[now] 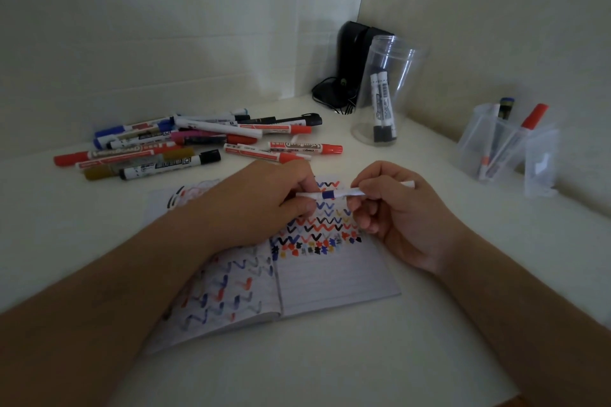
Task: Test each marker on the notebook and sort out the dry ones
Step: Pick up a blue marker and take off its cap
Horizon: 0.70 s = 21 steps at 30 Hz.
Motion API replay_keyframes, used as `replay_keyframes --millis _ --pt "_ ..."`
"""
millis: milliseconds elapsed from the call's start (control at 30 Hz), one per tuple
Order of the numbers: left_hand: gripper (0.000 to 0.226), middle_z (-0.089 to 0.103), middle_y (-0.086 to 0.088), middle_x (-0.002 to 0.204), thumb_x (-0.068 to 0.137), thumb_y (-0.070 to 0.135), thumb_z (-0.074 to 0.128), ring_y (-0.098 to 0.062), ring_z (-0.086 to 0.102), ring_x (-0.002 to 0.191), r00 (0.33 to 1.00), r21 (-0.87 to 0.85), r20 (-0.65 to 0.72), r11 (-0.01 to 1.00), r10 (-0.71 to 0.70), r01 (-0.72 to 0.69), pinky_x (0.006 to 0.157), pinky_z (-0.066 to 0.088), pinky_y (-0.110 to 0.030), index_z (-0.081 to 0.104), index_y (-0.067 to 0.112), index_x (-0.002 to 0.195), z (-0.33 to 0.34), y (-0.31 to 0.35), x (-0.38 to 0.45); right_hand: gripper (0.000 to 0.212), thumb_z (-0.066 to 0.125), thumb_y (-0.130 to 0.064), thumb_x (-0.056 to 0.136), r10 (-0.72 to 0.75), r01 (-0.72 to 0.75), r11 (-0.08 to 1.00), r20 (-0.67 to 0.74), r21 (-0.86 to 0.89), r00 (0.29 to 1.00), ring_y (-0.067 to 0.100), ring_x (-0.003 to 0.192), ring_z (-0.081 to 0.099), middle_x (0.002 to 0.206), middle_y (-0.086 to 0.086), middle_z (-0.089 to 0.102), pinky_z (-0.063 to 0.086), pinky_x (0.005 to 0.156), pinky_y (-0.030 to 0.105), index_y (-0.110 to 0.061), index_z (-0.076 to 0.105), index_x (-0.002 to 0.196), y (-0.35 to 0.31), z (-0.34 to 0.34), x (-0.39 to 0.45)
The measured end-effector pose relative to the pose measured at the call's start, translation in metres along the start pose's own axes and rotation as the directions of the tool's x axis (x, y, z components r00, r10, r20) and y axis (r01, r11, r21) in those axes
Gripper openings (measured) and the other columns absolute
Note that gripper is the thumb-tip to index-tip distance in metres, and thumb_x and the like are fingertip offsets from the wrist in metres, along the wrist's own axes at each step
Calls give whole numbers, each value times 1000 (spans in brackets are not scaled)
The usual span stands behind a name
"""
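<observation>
A thin white marker with a blue band (330, 195) lies level between my two hands, just above the open notebook (330, 281). My left hand (264, 198) pinches its left end and my right hand (390, 205) grips its right part with fingers curled round the barrel. The notebook's pages carry rows of red, blue and black zigzags. A heap of several markers (198, 142) lies on the white table behind the notebook, to the left.
A clear round jar (386, 53) with two black markers stands at the back right. A translucent compartment holder (542, 162) with a few markers sits against the right wall. A black device with cables (350, 43) fills the corner.
</observation>
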<state>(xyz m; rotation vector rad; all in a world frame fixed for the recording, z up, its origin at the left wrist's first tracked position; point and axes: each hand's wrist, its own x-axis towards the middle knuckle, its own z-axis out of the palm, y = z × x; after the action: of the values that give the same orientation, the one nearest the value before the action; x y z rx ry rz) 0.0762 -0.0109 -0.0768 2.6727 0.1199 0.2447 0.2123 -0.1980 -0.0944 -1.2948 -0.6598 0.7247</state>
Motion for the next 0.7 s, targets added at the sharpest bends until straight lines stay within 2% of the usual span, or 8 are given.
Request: replay_keyframes --millis 100,167,300,367,433,500,633,700 --pt "3 71 24 97 104 37 55 8 61 99 999 -87 -21 996 30 -31 79 49 -19 58 36 105 -1 -1 0 13 60 -3 97 18 -18 1000 2 16 1000 20 54 54 79 16 70 40 49 26 -8 66 86 -2 -1 -1" --pt "6 72 25 98 105 35 51 5 61 106 999 -126 -18 991 47 -49 84 51 -24 57 36 104 -2 0 -2 11 60 -8 99 21 -22 1000 5 18 1000 20 55 55 82 16 72 40 50 27 -6 67 90 -4 -1 -2" --pt "12 72 24 95 107 30 48 -8 65 92 998 -201 -9 978 61 -62 76 53 -34 57 36 103 -2 2 -4 13 63 -16 97 24 -24 999 14 37 1000 19 58 56 84 15 73 41 52 26 -6 69 92 -5 -3 -2" --pt "13 72 21 92 107 27 49 -11 64 78 998 -217 -20 974 66 -68 69 53 -32 58 35 102 -1 1 -4 13 62 -15 99 25 -26 999 19 39 1000 19 59 56 85 15 73 42 52 25 -6 69 92 -4 -3 -3" --pt "12 71 19 87 106 25 51 -5 62 73 996 -196 -52 977 79 -87 62 47 -22 58 33 100 0 1 -3 12 62 -14 99 27 -28 999 16 38 1000 19 58 57 84 15 74 42 53 25 -6 68 92 -3 -2 -2" --pt "10 68 17 80 106 24 52 1 60 71 992 -157 -83 982 91 -103 62 42 -14 58 29 99 2 3 -2 11 63 -15 98 33 -34 998 15 50 999 19 58 56 84 14 74 41 54 26 -7 68 91 -3 -2 -2" --pt "12 65 21 78 105 24 51 -5 58 66 982 -133 -153 982 111 -132 58 43 -16 58 30 98 5 9 1 12 63 -15 96 45 -45 996 1 78 999 18 56 55 82 14 73 41 51 25 -5 66 90 -7 -2 -3" --pt "13 63 33 78 105 23 51 -3 55 60 976 -142 -186 980 109 -137 57 42 -15 62 27 99 6 15 1 13 66 -18 90 40 -37 996 -34 75 999 16 55 54 79 12 72 39 50 23 -6 66 89 -10 -2 -5"
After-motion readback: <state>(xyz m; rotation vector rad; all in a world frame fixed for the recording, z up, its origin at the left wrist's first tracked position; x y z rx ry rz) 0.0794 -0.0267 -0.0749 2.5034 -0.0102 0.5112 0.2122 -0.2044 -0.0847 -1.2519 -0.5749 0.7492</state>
